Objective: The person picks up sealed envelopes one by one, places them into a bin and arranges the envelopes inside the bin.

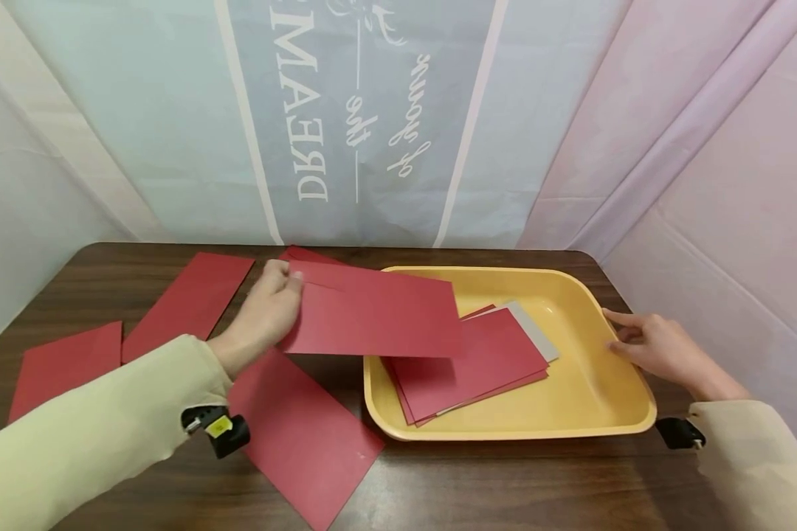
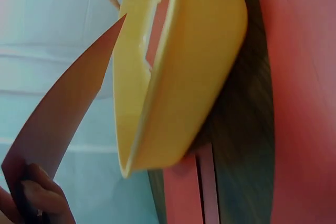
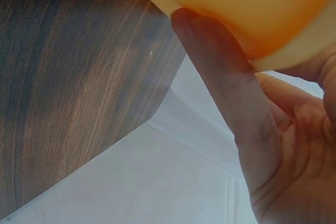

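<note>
From my distant place I am seeing first a pale printed fabric backdrop [image 1: 385,184], which is hanging across the upper part of the head frame. Below it, one dark brown wood-grain table [image 1: 505,487] is filling the lower part. One deep yellow plastic basin [image 1: 601,391] is standing to the right of centre, and the right hand [image 1: 664,350] is pinching its right rim between thumb and fingers.

The relation I am watching most is this: one flat red rectangular paper envelope [image 1: 378,313] is hanging raised near the centre, its long axis running left to right, almost level. The left hand [image 1: 266,306] is pinching its left end, so the envelope is extending rightward from the grip, with its free end over the left rim of the basin. The left hand is clearly the nearer one. Whether this envelope is touching the papers below, I cannot tell.

Now I am counting. At least four more envelopes are lying on the table: a far-left envelope [image 1: 73,361], an upper-left envelope [image 1: 186,302], a lower-centre envelope [image 1: 312,435] and a mostly covered envelope [image 1: 305,254]. Inside the basin, at least two red paper pieces [image 1: 478,369] are overlapping, and one greyish-white flat piece [image 1: 531,328] is showing at their right edge.
</note>
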Action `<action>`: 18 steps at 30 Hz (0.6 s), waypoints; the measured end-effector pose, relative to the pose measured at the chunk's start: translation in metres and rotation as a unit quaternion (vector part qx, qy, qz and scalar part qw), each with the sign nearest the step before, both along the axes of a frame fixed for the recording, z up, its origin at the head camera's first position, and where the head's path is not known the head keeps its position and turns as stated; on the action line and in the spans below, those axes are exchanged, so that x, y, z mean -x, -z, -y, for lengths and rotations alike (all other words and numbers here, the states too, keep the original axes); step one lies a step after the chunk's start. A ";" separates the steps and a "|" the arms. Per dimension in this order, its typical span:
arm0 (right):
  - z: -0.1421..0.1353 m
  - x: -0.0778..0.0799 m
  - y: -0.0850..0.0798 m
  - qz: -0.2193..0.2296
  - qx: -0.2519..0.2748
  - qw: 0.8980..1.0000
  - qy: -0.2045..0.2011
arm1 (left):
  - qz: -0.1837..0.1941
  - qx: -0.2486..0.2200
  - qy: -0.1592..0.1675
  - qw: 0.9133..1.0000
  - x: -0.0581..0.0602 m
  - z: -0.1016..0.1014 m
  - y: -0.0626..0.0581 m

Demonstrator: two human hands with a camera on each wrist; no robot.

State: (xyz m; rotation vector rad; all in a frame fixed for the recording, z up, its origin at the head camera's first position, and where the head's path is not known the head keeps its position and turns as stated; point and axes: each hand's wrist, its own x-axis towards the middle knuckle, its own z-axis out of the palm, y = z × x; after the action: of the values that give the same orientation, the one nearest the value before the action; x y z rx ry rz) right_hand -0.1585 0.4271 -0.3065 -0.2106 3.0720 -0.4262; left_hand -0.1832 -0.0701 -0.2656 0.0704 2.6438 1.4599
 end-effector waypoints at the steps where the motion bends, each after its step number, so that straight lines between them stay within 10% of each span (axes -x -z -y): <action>1: 0.000 0.000 0.000 0.001 0.001 1.000 0.000 | 0.000 -0.002 0.008 1.000 0.000 -0.004 0.000; 18: 0.000 0.001 0.001 0.007 0.010 1.000 0.003 | 0.062 -0.094 0.071 0.991 -0.003 -0.065 0.020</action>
State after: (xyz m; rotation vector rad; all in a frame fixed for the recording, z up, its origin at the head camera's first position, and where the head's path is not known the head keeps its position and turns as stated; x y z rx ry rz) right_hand -0.1591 0.4266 -0.3075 -0.1969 3.0568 -0.4570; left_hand -0.1800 -0.0051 -0.2852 0.1752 2.3462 1.6053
